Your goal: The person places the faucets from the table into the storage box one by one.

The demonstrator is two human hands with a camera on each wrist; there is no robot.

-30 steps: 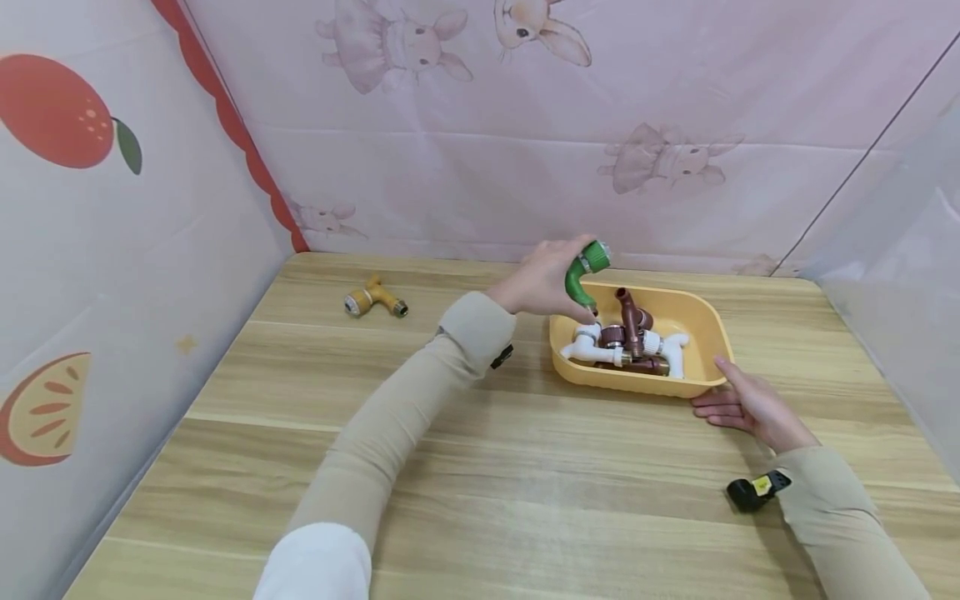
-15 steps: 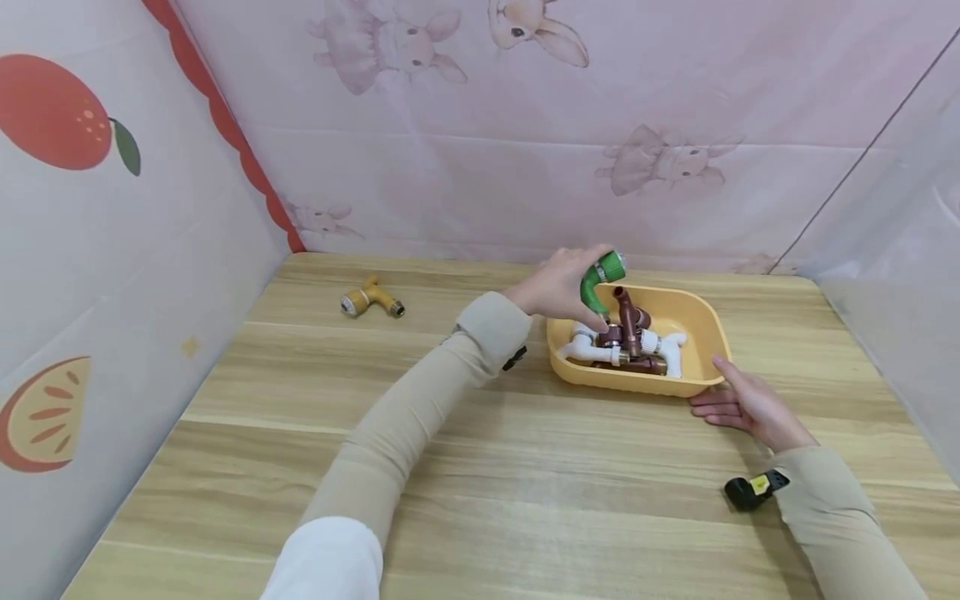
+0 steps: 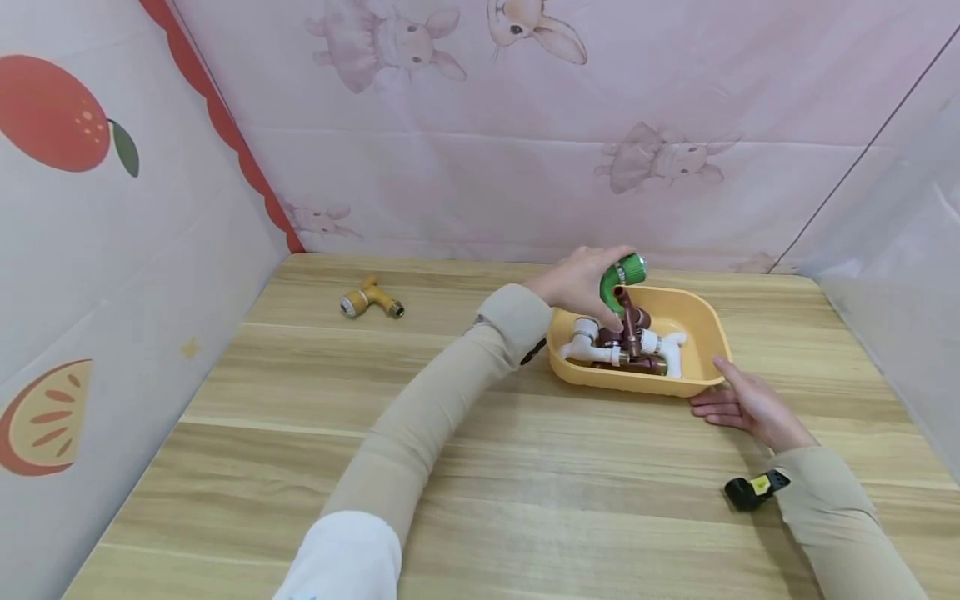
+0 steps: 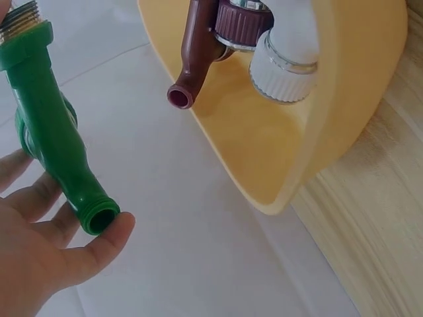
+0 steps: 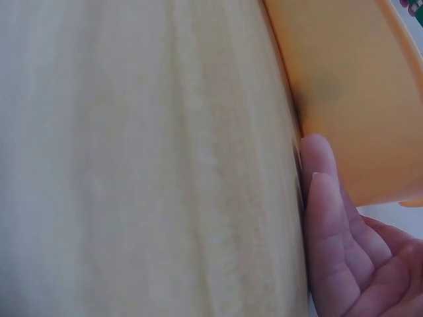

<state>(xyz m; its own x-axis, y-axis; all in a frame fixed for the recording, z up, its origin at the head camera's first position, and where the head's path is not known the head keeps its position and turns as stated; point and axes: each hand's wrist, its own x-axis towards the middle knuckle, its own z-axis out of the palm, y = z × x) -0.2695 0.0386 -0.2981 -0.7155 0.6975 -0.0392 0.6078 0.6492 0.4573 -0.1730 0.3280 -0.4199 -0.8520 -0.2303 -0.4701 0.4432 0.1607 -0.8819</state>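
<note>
My left hand [image 3: 579,283] grips a green plastic tap [image 3: 610,290] over the back left of a yellow basin [image 3: 701,333]. In the left wrist view, the thumb lies at the tap's open spout [image 4: 102,218] and the fingers are behind its body; the brass thread points away. Inside the basin lie white taps [image 3: 588,352] and brown taps [image 3: 628,325], piled together. At the basin's front right corner, my right hand [image 3: 761,412] holds it, thumb on the rim and fingers low against the wall, as the right wrist view also shows.
A mustard-yellow tap [image 3: 372,297] lies by itself at the back left of the wooden table [image 3: 525,492]. Behind the table hangs a pink rabbit-print sheet [image 3: 480,192]. Pale sheets also stand at both sides. A black wrist device [image 3: 756,490] sits at the right sleeve.
My left hand has moved right with the green tap, from the basin's left end to beside the upright brown tap. The right hand and basin have barely moved.
</note>
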